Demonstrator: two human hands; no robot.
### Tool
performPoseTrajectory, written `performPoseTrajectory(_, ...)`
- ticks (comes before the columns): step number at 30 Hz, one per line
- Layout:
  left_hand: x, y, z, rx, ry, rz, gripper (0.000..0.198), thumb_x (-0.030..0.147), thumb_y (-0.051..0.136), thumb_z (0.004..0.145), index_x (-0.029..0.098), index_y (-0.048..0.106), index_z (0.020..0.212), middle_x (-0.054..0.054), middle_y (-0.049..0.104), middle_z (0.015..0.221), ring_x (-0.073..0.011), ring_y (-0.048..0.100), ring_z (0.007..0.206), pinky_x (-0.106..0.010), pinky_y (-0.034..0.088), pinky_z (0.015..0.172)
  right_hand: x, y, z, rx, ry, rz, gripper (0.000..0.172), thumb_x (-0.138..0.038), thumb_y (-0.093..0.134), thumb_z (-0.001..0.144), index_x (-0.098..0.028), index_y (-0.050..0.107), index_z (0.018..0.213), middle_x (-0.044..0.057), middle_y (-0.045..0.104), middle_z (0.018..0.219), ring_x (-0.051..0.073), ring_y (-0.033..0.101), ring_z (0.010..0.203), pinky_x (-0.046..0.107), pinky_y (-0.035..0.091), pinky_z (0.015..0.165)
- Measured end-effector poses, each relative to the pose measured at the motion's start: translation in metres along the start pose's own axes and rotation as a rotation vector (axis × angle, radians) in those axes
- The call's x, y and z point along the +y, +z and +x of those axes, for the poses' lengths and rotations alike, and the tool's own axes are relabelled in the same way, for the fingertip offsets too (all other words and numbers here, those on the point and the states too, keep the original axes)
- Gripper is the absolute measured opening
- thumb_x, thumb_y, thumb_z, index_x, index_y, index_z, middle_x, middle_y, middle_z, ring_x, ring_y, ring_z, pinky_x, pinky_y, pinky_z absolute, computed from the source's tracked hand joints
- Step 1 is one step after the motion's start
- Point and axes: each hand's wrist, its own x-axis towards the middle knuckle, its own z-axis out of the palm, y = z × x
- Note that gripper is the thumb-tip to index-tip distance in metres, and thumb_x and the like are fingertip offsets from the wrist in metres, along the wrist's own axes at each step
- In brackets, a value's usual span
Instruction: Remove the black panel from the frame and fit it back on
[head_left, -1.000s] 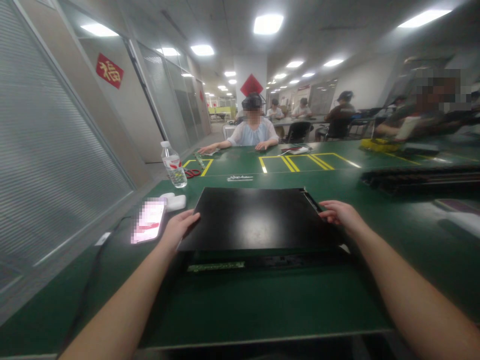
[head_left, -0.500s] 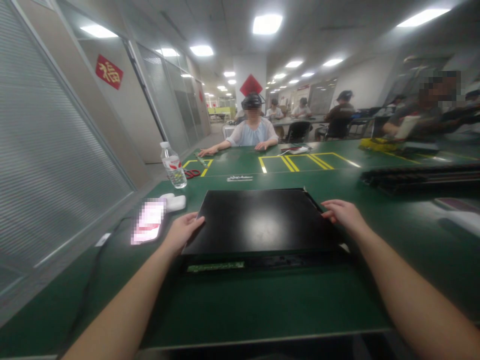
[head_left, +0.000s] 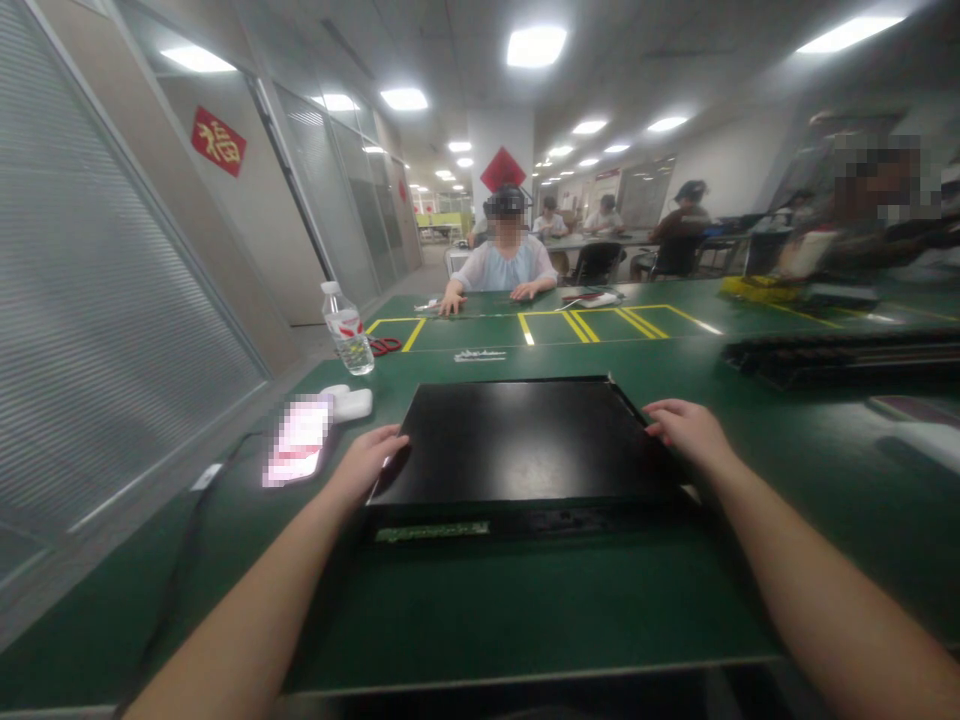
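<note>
In front of me a flat black screen panel (head_left: 517, 440) lies face up over a dark frame (head_left: 555, 522). A green circuit board strip (head_left: 433, 531) shows along the frame's near side. My left hand (head_left: 373, 457) is closed on the panel's left edge, fingertips on top and the thumb side partly hidden. At the right edge, my right hand (head_left: 686, 430) has its fingers bent against the rim, thumb and fingers close together. A thin dark rim stands out along the panel's far side.
Left of the panel are a phone (head_left: 298, 440), a white case (head_left: 351, 404), a water bottle (head_left: 349, 332) and red-handled scissors (head_left: 386, 346). Small white pieces (head_left: 480, 355) lie beyond it. Dark long parts (head_left: 840, 355) sit at right. A person (head_left: 506, 262) sits opposite.
The panel has shifted slightly to the right within the frame, and more of the far rim shows. My hands have barely moved. Across the table, a co-worker's hand has moved to the right.
</note>
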Motion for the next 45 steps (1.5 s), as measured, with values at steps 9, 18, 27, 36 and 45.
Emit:
performPoseTrajectory(9, 0.005, 0.003, -0.006, -0.044, -0.083, -0.122, 0.037, 0.009, 0.076, 0.068, 0.014, 0.073, 0.104, -0.010, 0.081, 0.088, -0.0252, 0.077, 0.083, -0.031, 0.056, 0.070, -0.008, -0.002, -0.007, -0.014, -0.009, -0.105, 0.033, -0.034, 0.056, 0.082, -0.021, 0.076, 0.105, 0.005, 0.076, 0.078, 0.019, 0.065, 0.063, 0.030, 0.046, 0.061)
performPoseTrajectory(18, 0.002, 0.006, -0.005, -0.028, -0.071, -0.118, 0.029, 0.005, 0.074, 0.077, 0.013, 0.070, 0.104, -0.012, 0.081, 0.093, -0.0235, 0.078, 0.085, -0.031, 0.059, 0.076, -0.016, -0.002, -0.015, 0.008, -0.028, -0.192, 0.031, -0.030, 0.059, 0.080, -0.023, 0.078, 0.102, 0.005, 0.077, 0.082, 0.020, 0.066, 0.069, 0.030, 0.045, 0.063)
performPoseTrajectory(27, -0.004, 0.003, -0.001, -0.009, -0.046, -0.107, 0.035, 0.007, 0.078, 0.076, 0.012, 0.069, 0.110, -0.014, 0.081, 0.099, -0.0252, 0.078, 0.091, -0.032, 0.061, 0.079, -0.020, -0.002, -0.018, 0.018, -0.047, -0.257, 0.028, -0.029, 0.059, 0.081, -0.024, 0.079, 0.099, 0.005, 0.076, 0.082, 0.022, 0.067, 0.075, 0.030, 0.044, 0.064)
performPoseTrajectory(36, -0.006, 0.002, 0.001, -0.013, -0.032, -0.128, 0.038, 0.004, 0.076, 0.077, 0.011, 0.068, 0.114, -0.014, 0.081, 0.096, -0.0241, 0.078, 0.086, -0.031, 0.061, 0.076, -0.019, -0.001, -0.019, 0.031, -0.084, -0.283, 0.028, -0.030, 0.058, 0.080, -0.024, 0.079, 0.097, 0.004, 0.076, 0.080, 0.022, 0.066, 0.074, 0.030, 0.042, 0.060)
performPoseTrajectory(45, -0.007, 0.002, 0.002, -0.010, -0.032, -0.133, 0.040, 0.006, 0.079, 0.075, 0.012, 0.068, 0.113, -0.014, 0.081, 0.098, -0.0253, 0.078, 0.090, -0.032, 0.062, 0.078, -0.017, 0.000, -0.017, 0.025, -0.084, -0.258, 0.025, -0.028, 0.060, 0.078, -0.024, 0.079, 0.094, 0.004, 0.076, 0.078, 0.021, 0.066, 0.070, 0.030, 0.044, 0.062)
